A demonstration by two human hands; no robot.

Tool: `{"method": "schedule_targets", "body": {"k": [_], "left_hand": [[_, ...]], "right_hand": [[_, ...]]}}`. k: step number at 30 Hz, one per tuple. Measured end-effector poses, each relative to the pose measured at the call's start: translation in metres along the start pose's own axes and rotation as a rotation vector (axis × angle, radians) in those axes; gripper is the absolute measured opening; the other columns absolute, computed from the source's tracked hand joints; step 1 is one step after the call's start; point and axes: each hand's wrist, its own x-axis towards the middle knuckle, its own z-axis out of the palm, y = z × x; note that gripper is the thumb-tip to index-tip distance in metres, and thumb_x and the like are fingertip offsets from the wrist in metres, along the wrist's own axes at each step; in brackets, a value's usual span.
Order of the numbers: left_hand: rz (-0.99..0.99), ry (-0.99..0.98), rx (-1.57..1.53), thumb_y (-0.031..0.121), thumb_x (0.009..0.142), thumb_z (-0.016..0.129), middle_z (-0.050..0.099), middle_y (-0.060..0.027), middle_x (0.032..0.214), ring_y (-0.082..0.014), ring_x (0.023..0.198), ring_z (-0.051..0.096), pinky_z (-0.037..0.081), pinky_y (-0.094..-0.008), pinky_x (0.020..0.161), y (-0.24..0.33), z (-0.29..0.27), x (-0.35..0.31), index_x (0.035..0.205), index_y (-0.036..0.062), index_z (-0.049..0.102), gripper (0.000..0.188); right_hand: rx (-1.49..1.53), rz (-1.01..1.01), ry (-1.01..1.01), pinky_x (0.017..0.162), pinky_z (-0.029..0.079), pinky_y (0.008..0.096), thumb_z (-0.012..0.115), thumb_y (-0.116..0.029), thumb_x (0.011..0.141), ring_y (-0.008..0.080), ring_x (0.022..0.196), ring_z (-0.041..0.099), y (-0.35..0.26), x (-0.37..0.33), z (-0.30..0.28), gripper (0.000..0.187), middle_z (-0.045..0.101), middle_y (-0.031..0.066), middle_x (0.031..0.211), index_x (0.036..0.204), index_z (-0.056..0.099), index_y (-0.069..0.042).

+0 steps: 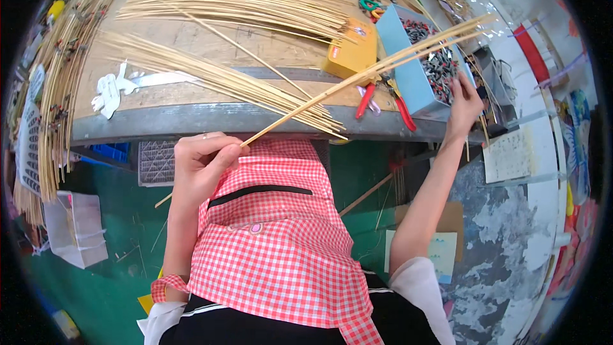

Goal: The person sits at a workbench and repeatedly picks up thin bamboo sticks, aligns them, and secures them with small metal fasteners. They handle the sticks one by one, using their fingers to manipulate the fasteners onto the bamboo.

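Observation:
Pinched between the thumb and fingers of my left hand are the near ends of a few thin bamboo sticks. They slant up to the right, over the table edge and across a light-blue box. Many small black, red and silvery metal parts fill that box. My right hand reaches over the box's right side, its fingertips closed together down at the parts. Whatever those fingers grip is too small to make out. A loose row of more sticks lies on the table just beyond my left hand.
Red-handled pliers lie against the box, beside a yellow box. Farther back is a large bundle of sticks. White gloves rest at the table's left. Sticks with small parts attached hang along the far left.

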Motion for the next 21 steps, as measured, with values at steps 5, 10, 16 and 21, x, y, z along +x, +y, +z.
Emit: {"method": "schedule_targets", "body": {"k": [5,10,16,21], "left_hand": [[0.04,0.029,0.12,0.002,0.081,0.066,0.061,-0.0074,0.061,-0.0105,0.054,0.055,0.04,-0.0241,0.049,0.002,0.006,0.0,0.083,-0.0028,0.07,0.007],[0.137,0.025,0.299,0.0,0.082,0.063,0.062,-0.0068,0.062,-0.0089,0.053,0.056,0.04,-0.022,0.048,-0.002,0.006,0.0,0.083,-0.003,0.069,0.007],[0.194,0.115,0.279,0.004,0.079,0.069,0.061,-0.0111,0.065,-0.0204,0.054,0.057,0.042,-0.029,0.05,-0.002,0.01,-0.002,0.084,-0.0003,0.069,0.007],[0.281,0.119,0.331,0.0,0.077,0.068,0.062,-0.0104,0.065,-0.0166,0.054,0.059,0.042,-0.0258,0.049,0.0,0.011,-0.001,0.085,-0.0018,0.068,0.008]], "right_hand": [[0.262,0.219,-0.292,0.057,0.045,0.0205,0.058,0.004,0.087,0.0067,0.064,0.053,-0.102,-0.114,0.056,0.023,0.063,0.0036,0.084,0.109,0.065,0.004],[0.492,0.45,-0.712,0.062,0.05,0.0201,0.059,0.005,0.085,0.0078,0.07,0.057,-0.145,-0.211,0.114,0.023,0.06,0.007,0.099,0.108,0.064,0.005],[0.469,0.263,-0.878,0.061,0.047,0.0199,0.057,0.004,0.088,0.0091,0.075,0.057,-0.145,-0.243,0.125,0.02,0.06,0.0079,0.092,0.106,0.063,0.009],[0.497,0.349,-0.829,0.053,0.043,0.0191,0.057,0.003,0.088,0.0076,0.065,0.056,-0.154,-0.251,0.124,0.019,0.061,0.0068,0.083,0.105,0.063,0.009]]}}
